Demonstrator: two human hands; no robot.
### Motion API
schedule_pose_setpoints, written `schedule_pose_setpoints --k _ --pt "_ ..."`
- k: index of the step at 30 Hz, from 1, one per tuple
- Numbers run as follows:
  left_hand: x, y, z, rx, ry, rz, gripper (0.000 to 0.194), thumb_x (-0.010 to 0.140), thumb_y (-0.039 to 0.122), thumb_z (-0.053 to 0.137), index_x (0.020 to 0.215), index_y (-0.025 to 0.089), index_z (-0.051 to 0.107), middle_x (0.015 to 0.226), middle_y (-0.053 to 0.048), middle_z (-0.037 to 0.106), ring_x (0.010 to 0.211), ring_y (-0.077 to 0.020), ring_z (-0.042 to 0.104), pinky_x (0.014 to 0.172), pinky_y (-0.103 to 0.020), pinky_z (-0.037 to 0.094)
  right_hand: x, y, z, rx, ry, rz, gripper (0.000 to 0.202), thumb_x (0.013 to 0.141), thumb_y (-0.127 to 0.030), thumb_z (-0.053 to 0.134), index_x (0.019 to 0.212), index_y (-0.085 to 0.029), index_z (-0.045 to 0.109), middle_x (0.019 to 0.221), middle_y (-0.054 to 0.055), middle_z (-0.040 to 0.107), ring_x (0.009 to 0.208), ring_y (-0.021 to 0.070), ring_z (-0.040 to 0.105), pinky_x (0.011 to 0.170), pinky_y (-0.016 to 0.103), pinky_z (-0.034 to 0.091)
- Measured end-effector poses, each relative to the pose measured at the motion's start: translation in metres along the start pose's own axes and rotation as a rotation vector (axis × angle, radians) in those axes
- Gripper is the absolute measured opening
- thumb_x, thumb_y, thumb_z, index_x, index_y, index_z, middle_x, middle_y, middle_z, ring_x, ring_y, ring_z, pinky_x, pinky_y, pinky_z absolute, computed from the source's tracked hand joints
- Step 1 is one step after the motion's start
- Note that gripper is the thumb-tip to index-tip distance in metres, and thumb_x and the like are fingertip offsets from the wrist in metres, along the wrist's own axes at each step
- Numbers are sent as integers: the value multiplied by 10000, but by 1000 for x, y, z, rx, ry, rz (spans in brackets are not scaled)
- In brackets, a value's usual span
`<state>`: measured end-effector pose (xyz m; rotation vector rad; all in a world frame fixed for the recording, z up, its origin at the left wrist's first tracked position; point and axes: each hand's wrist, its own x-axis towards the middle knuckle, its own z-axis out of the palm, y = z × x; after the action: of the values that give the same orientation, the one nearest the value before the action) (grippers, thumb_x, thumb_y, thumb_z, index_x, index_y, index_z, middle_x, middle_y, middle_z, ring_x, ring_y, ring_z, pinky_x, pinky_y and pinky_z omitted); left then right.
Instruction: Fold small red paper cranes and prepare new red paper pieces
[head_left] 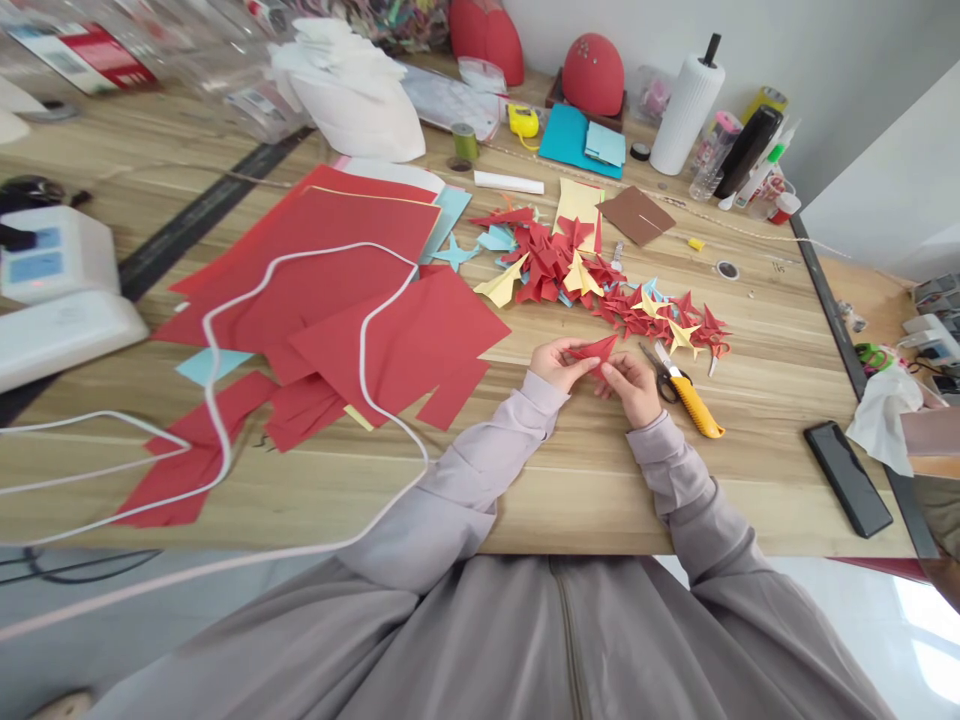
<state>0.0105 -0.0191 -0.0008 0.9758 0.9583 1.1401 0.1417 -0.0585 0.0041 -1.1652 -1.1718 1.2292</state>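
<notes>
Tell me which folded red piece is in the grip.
The red piece held between the left hand and right hand; the other folded red ones lie in the pile beyond, touched by neither.

Red paper, folded to a small pointed shape (partly covered, so exact form unclear), held up at approx. 3 o'clock from view ctr., one tip twd. approx. 2 o'clock, another twd. approx. 9.
</notes>
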Motion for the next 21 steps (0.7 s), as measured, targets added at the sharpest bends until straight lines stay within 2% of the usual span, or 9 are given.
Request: schedule_pose_setpoints --k 5,8,11,14,17,21 --pt "0 1 -1 27 9 109 589 552 329 762 1077 123 591 784 -54 671 647 -141 616 602 -249 513 2 5 0 26 53 14 317 640 -411 715 790 -189 543 543 -48 606 419 94 550 386 203 421" --pt "1 -1 -3 -23 -65 160 656 618 333 725 1214 163 510 949 -79 667 658 -134 625 620 -260 530 3 4 -2 61 91 29 291 637 -379 713 796 -181 572 526 -51 598 390 94 534 376 213 424" --pt "0 -2 -4 25 -153 163 433 662 357 684 1035 143 640 985 -91 665 652 -130 621 638 -273 533 3 4 -4 73 130 27 270 640 -370 701 802 -179 597 522 -50 599 384 95 528 373 219 425" --pt "-1 -1 -4 104 -154 164 294 598 335 727 815 137 704 887 -77 693 706 -158 629 682 -289 530 3 3 -4 58 162 0 250 647 -371 694 789 -183 609 522 -49 598 386 92 521 378 223 427" --pt "-2 1 -3 103 -146 122 296 527 293 773 769 135 709 785 -70 705 706 -176 644 703 -309 532 2 1 -2 46 171 -35 242 656 -377 692 786 -187 618 531 -45 602 389 91 516 385 228 427" --pt "-3 -1 -2 25 -190 15 344 517 328 782 782 123 702 648 -47 691 573 -162 639 623 -314 547 1 -1 -3 -7 162 -48 253 648 -386 708 794 -198 620 552 -39 608 411 96 516 409 243 441"
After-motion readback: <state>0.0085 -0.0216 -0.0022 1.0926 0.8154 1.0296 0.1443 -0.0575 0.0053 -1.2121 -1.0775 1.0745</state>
